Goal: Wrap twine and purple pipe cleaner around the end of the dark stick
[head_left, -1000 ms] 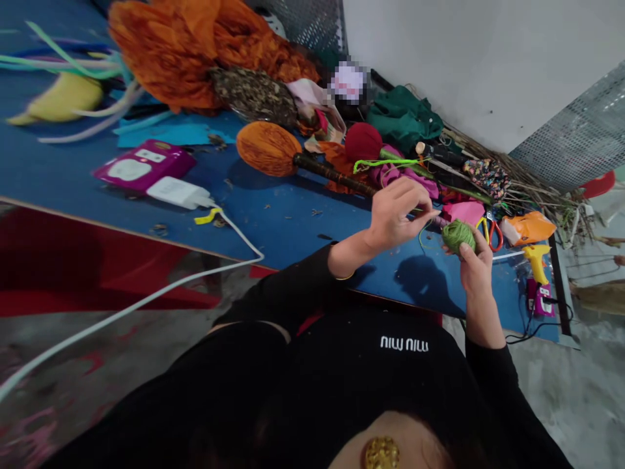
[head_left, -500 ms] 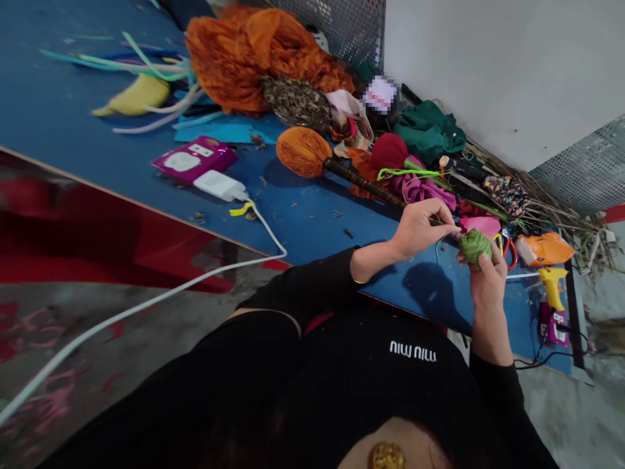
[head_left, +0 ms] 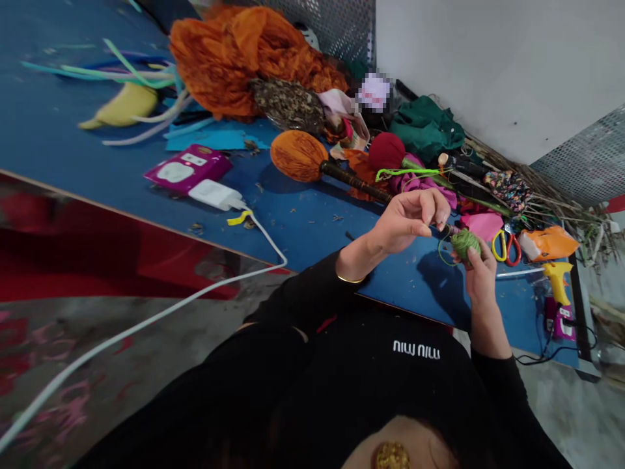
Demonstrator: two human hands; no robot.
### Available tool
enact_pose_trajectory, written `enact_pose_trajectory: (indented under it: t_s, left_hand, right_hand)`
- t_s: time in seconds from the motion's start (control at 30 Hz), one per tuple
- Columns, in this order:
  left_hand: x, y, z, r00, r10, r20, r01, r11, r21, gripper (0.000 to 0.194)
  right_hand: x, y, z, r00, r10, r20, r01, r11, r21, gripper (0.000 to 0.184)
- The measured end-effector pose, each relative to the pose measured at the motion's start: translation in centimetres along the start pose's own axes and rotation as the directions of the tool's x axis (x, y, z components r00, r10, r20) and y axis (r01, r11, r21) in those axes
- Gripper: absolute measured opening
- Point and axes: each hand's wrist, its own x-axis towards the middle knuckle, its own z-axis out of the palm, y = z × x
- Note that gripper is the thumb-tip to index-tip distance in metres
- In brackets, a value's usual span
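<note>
In the head view, your right hand (head_left: 478,264) is clamped on a ball of green yarn (head_left: 465,244), held up just above the near edge of the blue tabletop (head_left: 303,228). The ball shows between thumb and fingers, and a loose green strand (head_left: 441,254) loops out from its left side. Your left hand (head_left: 415,218) is raised just to the left of the ball, apart from it, with fingers curled and the thumb near the fingertips; whether they grip the strand cannot be told.

Left of your left hand lies a dark stick (head_left: 354,181) with a rounded orange head (head_left: 297,156), its other end passing behind the hand. Beyond it rest a red ball (head_left: 385,151), a bright green cord (head_left: 407,172) and a green cloth (head_left: 424,127). Pink material (head_left: 481,226) lies behind your right hand; to the right of it are scissors (head_left: 512,251) with yellow and red handles, an orange packet (head_left: 549,243) and a yellow glue gun (head_left: 556,280).

At the left, a purple power strip (head_left: 188,169) lies beside a white adapter (head_left: 215,194), from which a white cable (head_left: 161,301) runs over the tabletop edge. Farther back are a yellow banana-shaped object (head_left: 124,104) and a heap of crumpled orange cloth (head_left: 244,58).
</note>
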Motion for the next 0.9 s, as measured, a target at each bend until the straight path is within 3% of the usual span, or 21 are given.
enact_pose_trajectory:
  t_s: [0.17, 0.3, 0.5, 0.67, 0.9]
  left_hand:
    - [-0.1, 0.3, 0.2, 0.996, -0.051, 0.072, 0.058, 0.992, -0.108, 0.062]
    - [-0.4, 0.3, 0.2, 0.989, -0.076, 0.131, 0.102, 0.974, -0.202, 0.075]
    - [-0.6, 0.3, 0.3, 0.9, -0.282, 0.332, 0.354, 0.918, -0.179, 0.1]
    - [-0.5, -0.1, -0.2, 0.843, -0.383, 0.379, 0.451, 0.886, -0.107, 0.102]
    - [-0.2, -0.3, -0.4, 0.825, -0.372, 0.426, 0.455, 0.884, -0.108, 0.096]
  right_hand:
    - [0.0, 0.6, -0.2, 1.0, 0.012, -0.026, -0.013, 1.0, -0.026, 0.056]
    - [0.2, 1.1, -0.6, 1.0, -0.005, -0.026, 0.002, 0.99, -0.143, 0.063]
    - [0.4, 0.8, -0.9, 0.986, -0.15, 0.073, 0.167, 0.894, -0.417, 0.059]
    - [0.4, 0.6, -0.7, 0.99, -0.123, 0.072, 0.142, 0.889, -0.436, 0.06]
    - [0.5, 0.9, -0.7, 0.987, -0.091, 0.131, 0.141, 0.884, -0.446, 0.054]
